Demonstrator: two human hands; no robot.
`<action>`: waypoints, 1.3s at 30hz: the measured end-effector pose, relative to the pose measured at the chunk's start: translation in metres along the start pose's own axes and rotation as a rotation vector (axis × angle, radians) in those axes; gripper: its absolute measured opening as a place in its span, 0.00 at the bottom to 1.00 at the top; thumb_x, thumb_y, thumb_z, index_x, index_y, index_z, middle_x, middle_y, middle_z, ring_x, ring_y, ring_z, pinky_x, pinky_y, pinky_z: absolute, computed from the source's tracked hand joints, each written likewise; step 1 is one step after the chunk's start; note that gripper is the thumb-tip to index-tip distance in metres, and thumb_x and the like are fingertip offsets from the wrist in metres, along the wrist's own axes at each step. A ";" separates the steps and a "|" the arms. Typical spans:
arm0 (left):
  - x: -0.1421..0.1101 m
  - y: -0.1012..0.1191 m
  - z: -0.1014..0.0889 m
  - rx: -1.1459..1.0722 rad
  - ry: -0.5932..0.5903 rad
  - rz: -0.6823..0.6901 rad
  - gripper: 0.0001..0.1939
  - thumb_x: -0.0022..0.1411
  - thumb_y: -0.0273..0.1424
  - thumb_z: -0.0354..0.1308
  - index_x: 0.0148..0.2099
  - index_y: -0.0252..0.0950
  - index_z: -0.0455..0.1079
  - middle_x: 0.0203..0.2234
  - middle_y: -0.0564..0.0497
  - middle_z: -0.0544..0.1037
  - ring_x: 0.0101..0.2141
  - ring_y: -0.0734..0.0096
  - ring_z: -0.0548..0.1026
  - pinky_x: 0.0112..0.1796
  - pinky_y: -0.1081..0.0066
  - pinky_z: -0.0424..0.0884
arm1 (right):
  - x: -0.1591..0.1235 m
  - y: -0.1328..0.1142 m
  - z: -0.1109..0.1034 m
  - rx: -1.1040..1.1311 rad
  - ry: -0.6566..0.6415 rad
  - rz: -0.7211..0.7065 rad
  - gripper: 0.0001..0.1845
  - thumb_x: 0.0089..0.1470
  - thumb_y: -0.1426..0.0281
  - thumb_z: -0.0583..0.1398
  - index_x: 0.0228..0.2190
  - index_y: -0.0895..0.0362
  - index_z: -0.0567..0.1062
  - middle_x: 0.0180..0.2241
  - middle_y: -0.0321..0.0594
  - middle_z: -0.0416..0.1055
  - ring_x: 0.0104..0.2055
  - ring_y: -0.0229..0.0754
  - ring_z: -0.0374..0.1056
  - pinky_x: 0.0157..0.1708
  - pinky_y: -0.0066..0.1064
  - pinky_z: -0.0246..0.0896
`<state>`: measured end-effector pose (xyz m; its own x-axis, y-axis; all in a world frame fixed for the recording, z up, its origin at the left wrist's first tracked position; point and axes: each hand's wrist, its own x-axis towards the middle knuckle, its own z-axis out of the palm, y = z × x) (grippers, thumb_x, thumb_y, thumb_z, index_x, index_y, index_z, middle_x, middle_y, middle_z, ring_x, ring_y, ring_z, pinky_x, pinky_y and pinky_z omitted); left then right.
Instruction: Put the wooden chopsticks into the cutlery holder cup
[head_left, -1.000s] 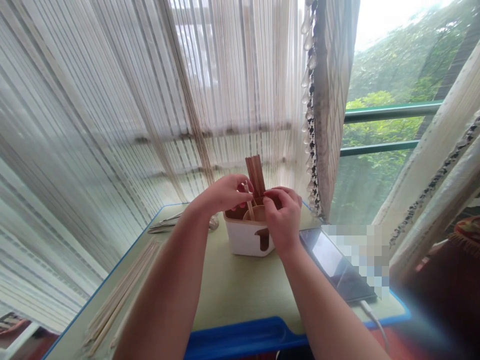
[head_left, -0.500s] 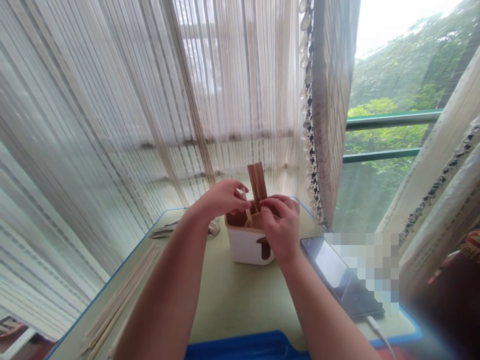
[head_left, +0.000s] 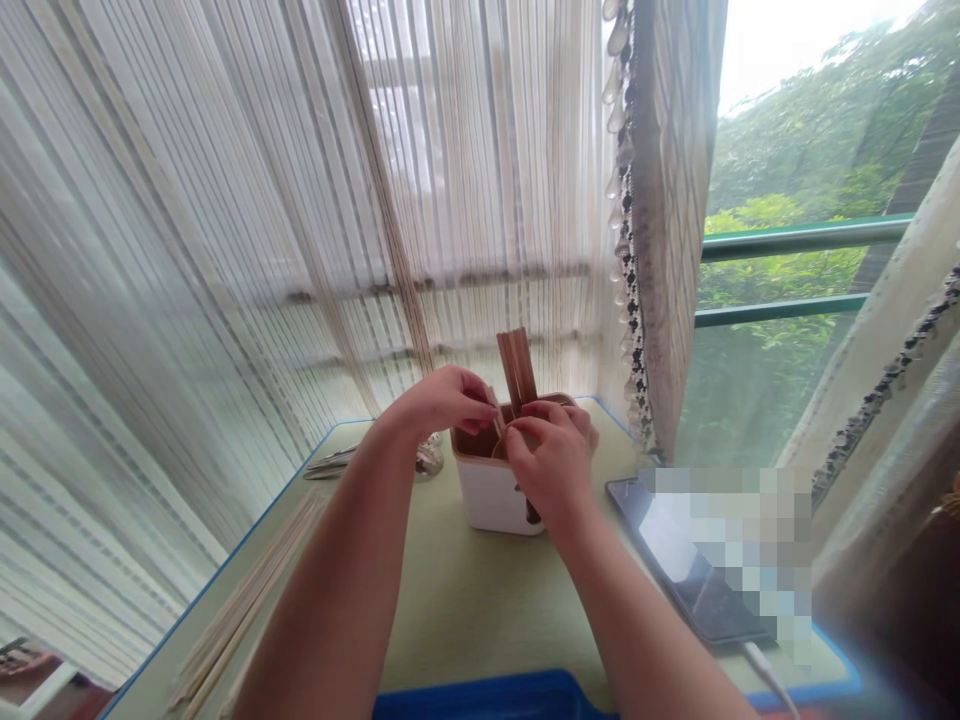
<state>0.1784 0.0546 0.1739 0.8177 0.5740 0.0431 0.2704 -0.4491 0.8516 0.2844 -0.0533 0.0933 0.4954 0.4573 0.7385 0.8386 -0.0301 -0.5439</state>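
No text, brand, number or sign can be read, neither on the white, brown-rimmed box [head_left: 491,500] near the far edge of the pale green, blue-edged table [head_left: 450,610] nor on the dark, flat, glossy device [head_left: 679,555] toward its right edge.

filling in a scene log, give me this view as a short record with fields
left hand: pinching a thin stick over the container
right hand: at the container's right side, grip unclear
container: white, brown rim, upright on table
inside: brown sticks, standing
table left: pale sticks, metal utensils
table right: phone, white cable plugged in
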 end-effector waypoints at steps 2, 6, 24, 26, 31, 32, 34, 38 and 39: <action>0.001 0.000 -0.001 0.017 0.019 -0.017 0.15 0.39 0.35 0.65 0.30 0.31 0.73 0.22 0.49 0.75 0.25 0.72 0.73 0.29 0.71 0.72 | 0.000 0.000 0.001 -0.001 0.002 -0.005 0.09 0.45 0.67 0.57 0.24 0.51 0.78 0.37 0.38 0.71 0.44 0.48 0.56 0.45 0.41 0.47; 0.001 0.003 -0.002 0.021 0.101 -0.030 0.17 0.38 0.35 0.66 0.33 0.31 0.73 0.24 0.48 0.75 0.28 0.70 0.74 0.28 0.72 0.72 | 0.002 0.002 0.004 0.007 0.020 0.000 0.08 0.45 0.66 0.58 0.24 0.51 0.78 0.37 0.39 0.71 0.44 0.48 0.56 0.45 0.43 0.47; -0.051 0.041 0.003 0.230 1.023 0.337 0.18 0.54 0.40 0.54 0.42 0.35 0.71 0.36 0.48 0.77 0.39 0.69 0.73 0.39 0.71 0.69 | -0.007 -0.009 0.002 0.076 0.349 -0.209 0.16 0.47 0.68 0.56 0.41 0.54 0.71 0.52 0.46 0.56 0.53 0.52 0.52 0.51 0.48 0.45; -0.070 0.033 0.001 0.247 1.123 0.297 0.17 0.56 0.40 0.51 0.42 0.35 0.71 0.37 0.48 0.76 0.39 0.70 0.73 0.38 0.72 0.69 | -0.017 -0.013 0.003 0.105 0.357 -0.298 0.15 0.47 0.68 0.57 0.40 0.52 0.71 0.52 0.45 0.56 0.52 0.52 0.53 0.50 0.48 0.46; -0.111 -0.038 -0.007 0.271 1.228 0.060 0.16 0.58 0.39 0.49 0.42 0.34 0.69 0.36 0.49 0.76 0.38 0.74 0.73 0.41 0.73 0.67 | -0.051 -0.025 0.022 0.180 0.129 -0.584 0.17 0.46 0.69 0.58 0.41 0.47 0.70 0.48 0.41 0.62 0.50 0.49 0.57 0.50 0.45 0.49; -0.118 -0.056 -0.006 0.277 1.240 -0.003 0.16 0.58 0.38 0.49 0.42 0.34 0.69 0.36 0.49 0.76 0.38 0.74 0.73 0.42 0.73 0.67 | -0.057 -0.028 0.027 0.203 0.060 -0.632 0.18 0.46 0.70 0.57 0.42 0.48 0.69 0.48 0.41 0.63 0.50 0.48 0.58 0.51 0.45 0.49; -0.131 -0.090 0.000 0.318 1.240 -0.138 0.14 0.59 0.35 0.48 0.43 0.33 0.68 0.37 0.48 0.76 0.38 0.73 0.73 0.42 0.72 0.66 | -0.067 -0.033 0.041 0.245 -0.097 -0.697 0.19 0.47 0.71 0.56 0.43 0.50 0.68 0.46 0.41 0.65 0.50 0.47 0.58 0.51 0.44 0.51; -0.151 -0.136 0.022 0.462 1.163 -0.307 0.13 0.59 0.30 0.48 0.44 0.35 0.68 0.38 0.47 0.76 0.40 0.70 0.72 0.43 0.71 0.65 | -0.079 -0.031 0.071 0.291 -0.433 -0.718 0.18 0.48 0.74 0.54 0.42 0.53 0.70 0.44 0.43 0.66 0.49 0.46 0.60 0.49 0.44 0.56; -0.155 -0.142 0.027 0.501 1.120 -0.345 0.13 0.57 0.29 0.49 0.44 0.36 0.69 0.38 0.47 0.76 0.40 0.69 0.72 0.43 0.71 0.65 | -0.081 -0.027 0.077 0.317 -0.504 -0.704 0.19 0.48 0.75 0.53 0.43 0.53 0.69 0.45 0.44 0.66 0.49 0.46 0.60 0.49 0.43 0.57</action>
<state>0.0274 0.0108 0.0324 -0.1411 0.8638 0.4837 0.7436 -0.2301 0.6278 0.2040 -0.0210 0.0179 -0.3255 0.6129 0.7200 0.7711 0.6127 -0.1730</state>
